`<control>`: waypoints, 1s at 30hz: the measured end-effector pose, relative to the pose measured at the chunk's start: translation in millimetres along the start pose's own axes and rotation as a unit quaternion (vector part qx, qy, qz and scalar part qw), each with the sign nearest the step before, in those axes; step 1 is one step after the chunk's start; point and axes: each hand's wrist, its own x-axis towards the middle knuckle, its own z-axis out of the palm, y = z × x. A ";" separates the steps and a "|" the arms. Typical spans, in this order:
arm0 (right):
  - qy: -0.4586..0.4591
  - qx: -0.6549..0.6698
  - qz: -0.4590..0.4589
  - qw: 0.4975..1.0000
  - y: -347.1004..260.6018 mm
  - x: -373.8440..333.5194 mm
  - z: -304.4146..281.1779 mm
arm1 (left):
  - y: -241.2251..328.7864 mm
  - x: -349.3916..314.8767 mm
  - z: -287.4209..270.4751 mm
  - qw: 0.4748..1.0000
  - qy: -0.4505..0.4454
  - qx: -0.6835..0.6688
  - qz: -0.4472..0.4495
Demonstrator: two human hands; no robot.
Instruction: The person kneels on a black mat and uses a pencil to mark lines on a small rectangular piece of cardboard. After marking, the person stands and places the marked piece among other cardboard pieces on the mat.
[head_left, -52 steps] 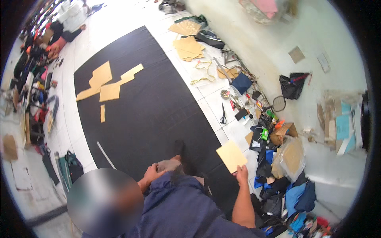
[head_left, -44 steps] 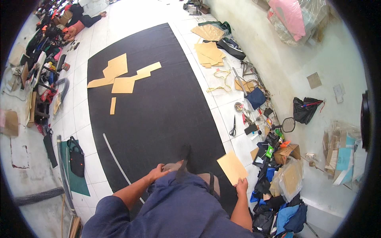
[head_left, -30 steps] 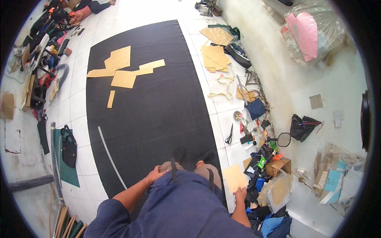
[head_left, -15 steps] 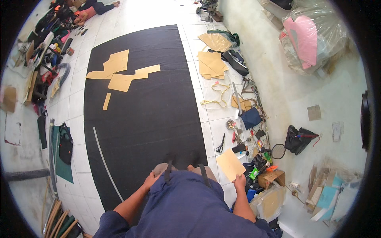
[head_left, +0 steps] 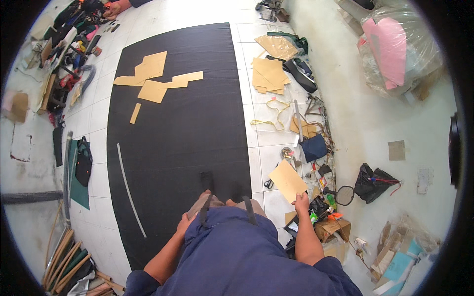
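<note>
My right hand [head_left: 300, 201] is closed on the lower corner of a tan card sheet [head_left: 287, 180], held out to the right above the tiled floor. Its fingers pinch the edge, and the sheet partly covers the black scissors [head_left: 268, 184]. My left hand [head_left: 183, 224] lies against my trouser leg, fingers loosely stretched and partly hidden, holding nothing I can see. Ahead of me a long black fabric sheet [head_left: 182, 133] is spread on the floor. Several tan card pattern pieces [head_left: 152, 91] lie on its far part, with a small tan strip [head_left: 135, 113] nearer.
A thin curved pale strip [head_left: 129, 187] lies along the fabric's left side. To the right are stacked tan card pieces [head_left: 269, 75], a yellow tape measure [head_left: 274, 112], a dark blue pouch [head_left: 313, 148] and a cardboard box [head_left: 333, 229]. Clutter lines the left wall; a person [head_left: 116, 9] lies far left.
My right hand has risen a little, carrying the card sheet farther forward so it now overlaps the scissors. My left hand stays by my leg. The view has shifted slightly.
</note>
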 end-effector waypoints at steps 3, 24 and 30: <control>-0.014 -0.005 0.008 1.000 -8.5 -3.7 9.3 | -8.7 18.6 9.4 1.000 -0.017 0.018 -0.019; -0.035 -0.065 -0.009 0.997 9.0 8.9 -5.9 | 21.4 -5.0 9.6 0.995 0.018 -0.096 0.001; -0.051 0.013 -0.002 0.999 -9.0 11.3 21.1 | -6.9 -2.6 14.7 0.984 -0.032 -0.172 0.041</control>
